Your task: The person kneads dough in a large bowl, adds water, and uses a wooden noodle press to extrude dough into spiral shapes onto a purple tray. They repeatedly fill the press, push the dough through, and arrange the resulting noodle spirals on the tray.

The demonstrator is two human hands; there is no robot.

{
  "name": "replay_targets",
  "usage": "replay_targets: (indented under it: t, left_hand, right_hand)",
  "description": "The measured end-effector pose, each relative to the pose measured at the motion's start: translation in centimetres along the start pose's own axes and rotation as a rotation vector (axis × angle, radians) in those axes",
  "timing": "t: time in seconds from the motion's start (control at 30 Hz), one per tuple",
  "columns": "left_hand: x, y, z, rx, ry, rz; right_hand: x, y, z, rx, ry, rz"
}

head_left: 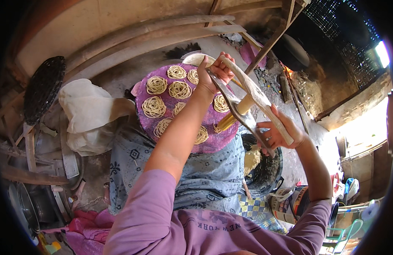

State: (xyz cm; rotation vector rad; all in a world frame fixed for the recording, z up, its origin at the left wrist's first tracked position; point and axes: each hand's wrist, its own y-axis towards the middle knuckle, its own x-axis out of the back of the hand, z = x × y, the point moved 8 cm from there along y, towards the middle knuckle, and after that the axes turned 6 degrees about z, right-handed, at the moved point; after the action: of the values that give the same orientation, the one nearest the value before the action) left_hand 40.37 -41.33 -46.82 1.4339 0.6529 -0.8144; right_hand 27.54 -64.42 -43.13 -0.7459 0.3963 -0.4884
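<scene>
My two hands hold a noodle press, tilted over a round purple-covered tray. The press has two long handles, a pale plunger between them and a brass-coloured cylinder below. My left hand is closed round the far ends of the handles. At the near ends, my right hand grips the handles with its fingers curled. Several coiled noodle nests lie on the tray, some hidden by my left forearm. A short bit of noodle sits beneath the cylinder.
A dark basin with yellowish dough stands right of my lap. Beyond it is a bucket. A small fire burns at the far right. Left are a white sack and a black woven tray.
</scene>
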Motion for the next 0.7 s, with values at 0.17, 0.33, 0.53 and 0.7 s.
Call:
replay_targets:
  t: [0.17,0.33,0.53,0.7]
  left_hand:
    - [-4.2,1.2,-3.1,-0.087,-0.001,0.074]
    - [-6.5,-0.3,-2.3,-0.088,-0.028,0.014]
    - [-7.4,1.4,-1.5,-0.161,-0.026,0.036]
    - [-8.3,0.6,-3.4,-0.109,0.059,0.005]
  right_hand:
    - [-0.3,-0.4,2.8,0.077,-0.158,-0.105]
    - [-1.8,-2.7,2.9,0.082,-0.143,-0.064]
    - [-0.3,-4.0,4.8,0.083,-0.248,-0.27]
    - [-2.2,-2.4,3.9,0.16,-0.17,-0.143]
